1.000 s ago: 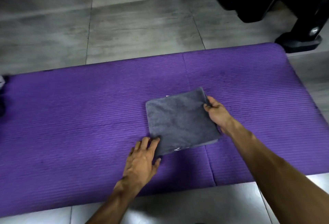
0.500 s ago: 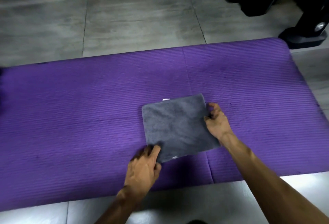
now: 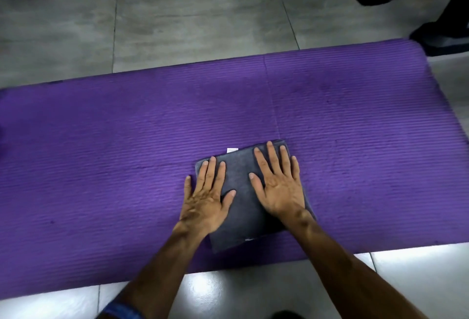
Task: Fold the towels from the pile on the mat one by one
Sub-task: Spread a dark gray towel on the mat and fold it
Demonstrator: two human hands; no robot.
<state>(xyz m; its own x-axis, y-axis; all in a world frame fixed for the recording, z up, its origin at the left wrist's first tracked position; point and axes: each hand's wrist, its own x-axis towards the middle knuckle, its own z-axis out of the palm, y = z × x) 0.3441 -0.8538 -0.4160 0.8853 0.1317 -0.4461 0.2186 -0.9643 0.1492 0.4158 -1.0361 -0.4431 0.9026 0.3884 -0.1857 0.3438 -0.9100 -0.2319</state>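
Note:
A folded grey towel lies flat on the purple mat, near the mat's front edge and a little right of centre. A small white label pokes out at its far edge. My left hand lies palm down with straight fingers over the towel's left side, its little finger on the mat. My right hand presses flat with spread fingers on the towel's right side. The pile of towels is out of view.
Grey floor tiles stretch beyond the mat, and glossy white tiles lie in front of it. Dark furniture with a black base stands at the far right corner of the mat.
Both hands have let go of the towel's edges and now lie flat on top of it. The camera view has tipped down and closer.

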